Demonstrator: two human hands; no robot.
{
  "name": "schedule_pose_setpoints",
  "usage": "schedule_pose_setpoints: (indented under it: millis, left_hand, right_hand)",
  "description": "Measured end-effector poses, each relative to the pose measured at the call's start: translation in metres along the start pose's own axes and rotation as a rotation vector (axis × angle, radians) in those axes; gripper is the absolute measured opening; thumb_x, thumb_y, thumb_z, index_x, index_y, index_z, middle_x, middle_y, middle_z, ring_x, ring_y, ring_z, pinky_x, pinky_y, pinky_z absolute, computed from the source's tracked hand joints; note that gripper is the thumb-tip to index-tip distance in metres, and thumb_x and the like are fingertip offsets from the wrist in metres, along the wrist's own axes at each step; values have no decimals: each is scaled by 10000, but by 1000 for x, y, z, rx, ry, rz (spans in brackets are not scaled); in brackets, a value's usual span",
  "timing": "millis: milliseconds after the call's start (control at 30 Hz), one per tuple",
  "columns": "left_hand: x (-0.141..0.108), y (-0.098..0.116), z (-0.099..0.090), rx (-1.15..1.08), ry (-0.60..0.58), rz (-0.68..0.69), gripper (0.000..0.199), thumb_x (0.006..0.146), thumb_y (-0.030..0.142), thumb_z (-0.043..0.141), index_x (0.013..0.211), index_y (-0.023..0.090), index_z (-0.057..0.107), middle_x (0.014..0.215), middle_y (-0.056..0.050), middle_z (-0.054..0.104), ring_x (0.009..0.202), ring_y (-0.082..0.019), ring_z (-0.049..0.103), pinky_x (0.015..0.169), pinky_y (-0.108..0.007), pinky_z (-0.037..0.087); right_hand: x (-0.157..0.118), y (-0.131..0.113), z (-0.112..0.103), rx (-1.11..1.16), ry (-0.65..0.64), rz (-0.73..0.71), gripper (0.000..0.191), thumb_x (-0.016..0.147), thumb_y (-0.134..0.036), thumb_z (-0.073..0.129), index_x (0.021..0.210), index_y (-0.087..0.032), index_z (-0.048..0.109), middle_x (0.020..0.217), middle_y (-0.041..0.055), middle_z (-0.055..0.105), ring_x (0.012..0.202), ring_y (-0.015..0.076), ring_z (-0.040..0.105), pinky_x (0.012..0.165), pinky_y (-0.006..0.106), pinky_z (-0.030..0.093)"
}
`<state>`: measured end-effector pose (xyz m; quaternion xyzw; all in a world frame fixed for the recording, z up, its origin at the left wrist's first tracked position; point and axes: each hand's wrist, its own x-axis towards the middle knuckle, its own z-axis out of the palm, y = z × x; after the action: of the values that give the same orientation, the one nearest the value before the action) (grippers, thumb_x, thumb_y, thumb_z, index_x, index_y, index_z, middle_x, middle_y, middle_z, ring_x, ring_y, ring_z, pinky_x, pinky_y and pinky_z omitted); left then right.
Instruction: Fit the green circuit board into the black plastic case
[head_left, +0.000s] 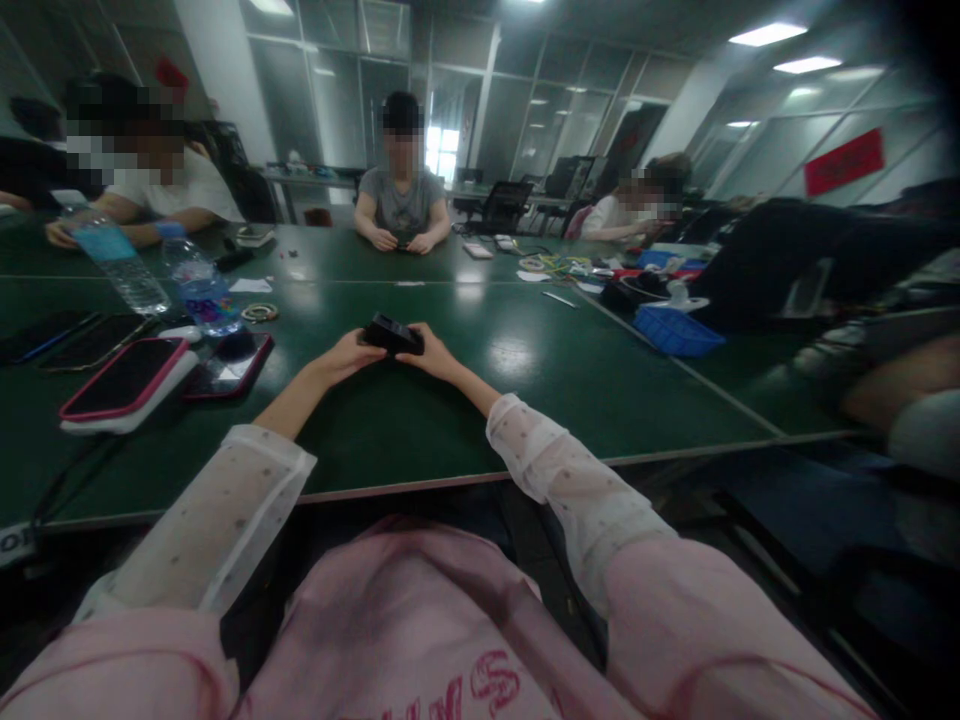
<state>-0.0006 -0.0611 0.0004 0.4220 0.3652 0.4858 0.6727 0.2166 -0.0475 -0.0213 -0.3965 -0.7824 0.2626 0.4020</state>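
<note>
A small black box-shaped device (394, 335) is held between both of my hands, just above the green table (420, 420). My left hand (351, 355) closes on its left end, with the thumb along the near side. My right hand (433, 352) grips the right end, fingers wrapped partly behind it. The device's exact kind is too dark and small to make out. To the left of my hands lie a dark phone with a red edge (231, 366) and a pink-rimmed phone (127, 378) resting on a white object.
Two water bottles (199, 285) (116, 260) stand at the left, near a tape roll (259, 313). A blue basket (676, 330) sits at the right by tangled cables (555, 265). A pen (559, 299) lies mid-table. Several people sit around, one person (401, 200) directly across.
</note>
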Motion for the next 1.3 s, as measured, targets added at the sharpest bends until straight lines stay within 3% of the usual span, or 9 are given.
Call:
schedule_pose_setpoints:
  millis: [167,433,533,600,700,767,967,1167,1300]
  left_hand:
    - [6,-8,13,-120,108,-24,281,671,-143,608,796,107,633,787,-65,686,803,-162,703,835,-278,580]
    - [1,-8,29,-220,126,-53,302,716,-150,527,785,124,633,766,-64,689,777,-159,695,837,-280,565]
    - [-2,-8,31,-250,93,-71,209,785,-48,580,878,124,655,828,-93,705,838,-184,692,863,-298,549]
    - [-4,-7,33,-280,81,-71,74,871,136,613,927,124,659,837,-103,700,838,-189,683,847,-292,540]
    - [-8,-6,37,-329,52,-65,329,938,438,548,982,130,655,819,-103,688,789,-197,665,762,-285,530]
    - [-11,-5,39,-364,30,-83,418,940,520,506,1018,134,645,809,-99,682,752,-202,653,711,-294,522]
    - [-15,-5,40,-420,69,-123,444,949,545,468,1051,140,620,741,-75,671,654,-199,645,674,-309,528]
    - [-12,-6,37,-418,74,-119,482,930,576,474,1090,141,609,795,-98,697,731,-225,679,739,-333,539]
    - [-10,-7,37,-382,72,-104,495,933,565,479,1168,145,594,838,-105,708,808,-236,694,809,-339,533]
  right_hand:
    - [2,4,2,17,77,50,679,659,-432,786,1208,-190,467,1115,93,635,1045,281,632,945,462,481]
    - [1,4,5,-2,152,75,654,665,-445,783,1186,-192,481,1103,102,647,1013,278,650,907,452,496]
    - [0,0,6,-19,168,96,640,679,-432,777,1184,-182,473,1074,103,653,979,268,655,875,431,506]
    - [-1,-4,8,-44,185,97,631,685,-411,777,1186,-185,467,1059,95,654,954,261,656,859,427,511]
    - [-3,-12,13,-110,201,33,619,689,-388,779,1181,-171,472,1093,116,639,983,268,640,870,435,510]
    - [-5,-17,17,-155,195,-8,596,695,-364,777,1171,-155,486,1110,135,626,1009,275,626,886,437,506]
    - [-5,-17,25,-241,196,-113,515,764,-287,720,1206,-133,503,1161,171,608,1082,290,594,976,475,474]
    - [-5,-15,22,-218,153,-135,663,801,-239,677,1383,-104,390,1358,211,524,1255,299,530,1075,465,424]
    - [-6,-14,19,-201,130,-138,678,821,-236,654,1431,-163,366,1425,175,495,1329,295,479,1091,477,409]
